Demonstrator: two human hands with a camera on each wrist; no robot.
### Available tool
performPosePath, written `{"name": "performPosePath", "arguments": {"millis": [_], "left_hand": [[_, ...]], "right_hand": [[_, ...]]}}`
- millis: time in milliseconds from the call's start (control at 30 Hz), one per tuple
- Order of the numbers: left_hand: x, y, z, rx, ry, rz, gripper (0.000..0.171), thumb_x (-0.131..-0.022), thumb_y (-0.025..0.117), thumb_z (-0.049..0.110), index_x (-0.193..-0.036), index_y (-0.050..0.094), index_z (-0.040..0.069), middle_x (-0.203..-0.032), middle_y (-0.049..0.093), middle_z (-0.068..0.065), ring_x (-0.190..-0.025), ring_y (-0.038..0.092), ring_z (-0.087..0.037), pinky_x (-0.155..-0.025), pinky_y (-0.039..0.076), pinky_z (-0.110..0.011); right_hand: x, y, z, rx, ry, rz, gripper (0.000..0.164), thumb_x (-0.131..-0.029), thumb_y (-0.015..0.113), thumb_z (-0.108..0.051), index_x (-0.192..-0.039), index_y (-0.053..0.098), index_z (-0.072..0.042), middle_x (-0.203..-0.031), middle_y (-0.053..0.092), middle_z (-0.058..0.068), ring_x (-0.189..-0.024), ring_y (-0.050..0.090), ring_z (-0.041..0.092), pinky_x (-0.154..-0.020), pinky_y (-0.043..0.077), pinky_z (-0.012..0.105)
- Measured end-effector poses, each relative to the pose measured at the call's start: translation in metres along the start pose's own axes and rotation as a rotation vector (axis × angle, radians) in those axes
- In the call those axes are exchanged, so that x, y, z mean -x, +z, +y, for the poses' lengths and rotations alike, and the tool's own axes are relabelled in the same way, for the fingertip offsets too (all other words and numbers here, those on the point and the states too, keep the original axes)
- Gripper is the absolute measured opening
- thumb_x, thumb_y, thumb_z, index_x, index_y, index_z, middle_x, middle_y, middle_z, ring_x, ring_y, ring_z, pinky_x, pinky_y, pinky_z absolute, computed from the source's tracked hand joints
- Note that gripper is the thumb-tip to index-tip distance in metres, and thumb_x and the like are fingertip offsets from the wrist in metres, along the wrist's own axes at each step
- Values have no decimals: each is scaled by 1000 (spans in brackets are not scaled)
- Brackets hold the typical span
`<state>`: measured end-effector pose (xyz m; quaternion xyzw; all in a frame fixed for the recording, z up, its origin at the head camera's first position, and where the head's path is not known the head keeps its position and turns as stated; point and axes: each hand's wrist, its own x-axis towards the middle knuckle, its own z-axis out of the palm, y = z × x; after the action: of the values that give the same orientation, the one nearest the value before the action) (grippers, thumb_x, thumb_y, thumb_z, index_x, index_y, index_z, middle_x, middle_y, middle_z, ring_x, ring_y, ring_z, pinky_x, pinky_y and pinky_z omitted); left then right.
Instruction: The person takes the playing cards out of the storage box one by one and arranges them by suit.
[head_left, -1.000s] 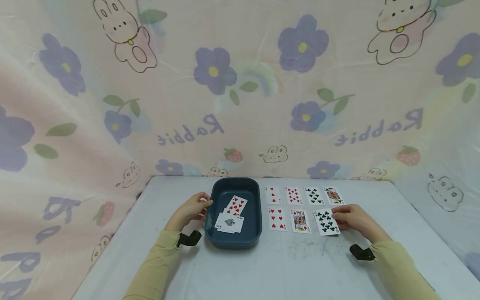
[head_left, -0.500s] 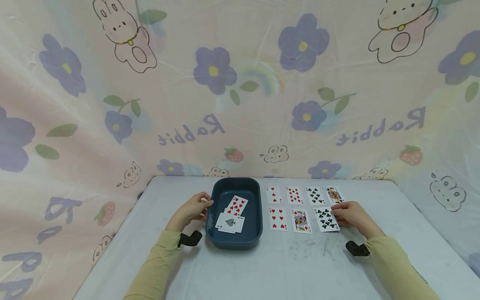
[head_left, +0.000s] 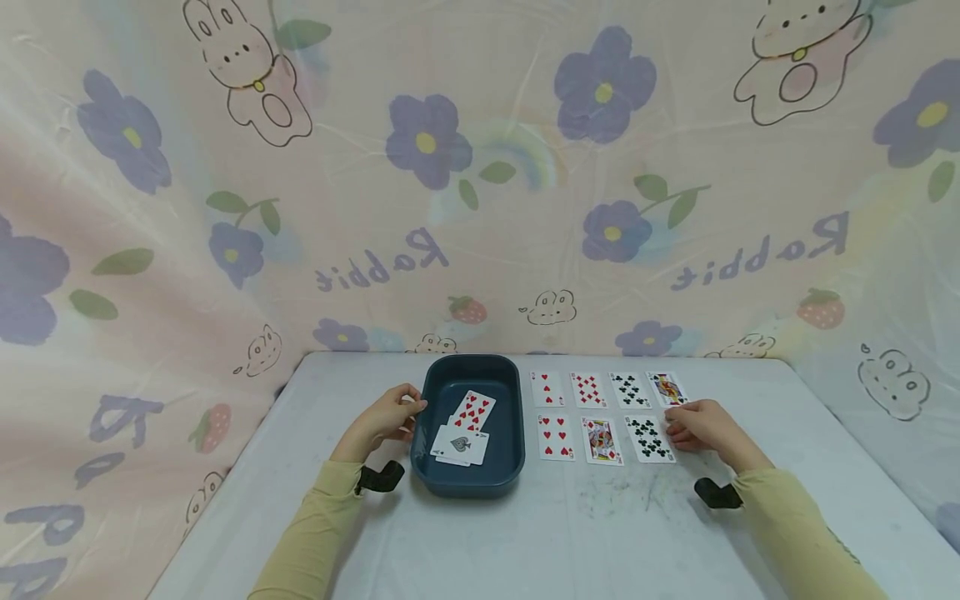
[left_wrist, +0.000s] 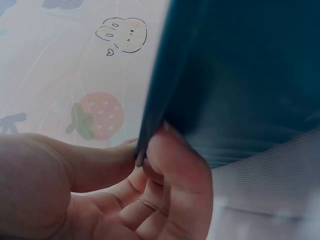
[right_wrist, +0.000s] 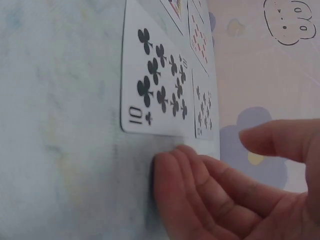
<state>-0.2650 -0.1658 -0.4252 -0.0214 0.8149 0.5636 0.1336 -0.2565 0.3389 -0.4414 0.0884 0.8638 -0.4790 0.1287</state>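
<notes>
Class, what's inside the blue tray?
The tray holds an ace of spades and a partly covered hearts card. White card edges show beneath the ace; their faces and number are hidden.

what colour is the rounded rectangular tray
The rounded rectangular tray is dark blue, best seen in the head view.

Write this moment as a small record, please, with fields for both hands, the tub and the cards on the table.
Left hand: pinches the rim of the dark blue tub
Right hand: beside the ten of clubs, holding nothing
In tub: overlapping cards, ace of spades uppermost
Back row, from left: three of hearts, diamonds card, clubs card, face card
Front row: six of hearts, diamonds face card, ten of clubs
</notes>
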Motion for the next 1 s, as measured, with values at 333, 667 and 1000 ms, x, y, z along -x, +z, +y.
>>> {"name": "performPosePath", "arguments": {"millis": [333, 667, 1000], "left_hand": [[-1, 0, -3, 7, -14, -3, 11, -99, 52, 14, -103, 47, 4, -78, 55, -9, -61, 52, -16, -51, 48, -27], [-1, 0, 0, -5, -3, -5, 14, -100, 52, 16, -105, 47, 4, -78, 55, -9, -61, 52, -18, -52, 48, -29], [-5, -3, -5, 48, -2, -13, 15, -101, 49, 14, -108, 48, 1, -81, 57, -11, -61, 54, -17, -53, 49, -29]], "right_hand": [[3, 5, -19, 46, -123, -27, 47, -99, 48, -24, -122, 47, 18, -94, 66, 19, -79, 67, 24, -69, 55, 35], [5, 36, -85, -86, -329, -257, 46, -100, 50, -23, -130, 45, 12, -114, 58, 29, -104, 59, 41, -83, 52, 39], [9, 93, -143, -102, -403, -402, 44, -99, 54, -26, -129, 51, 5, -120, 59, 22, -107, 61, 35, -89, 49, 43]]}}
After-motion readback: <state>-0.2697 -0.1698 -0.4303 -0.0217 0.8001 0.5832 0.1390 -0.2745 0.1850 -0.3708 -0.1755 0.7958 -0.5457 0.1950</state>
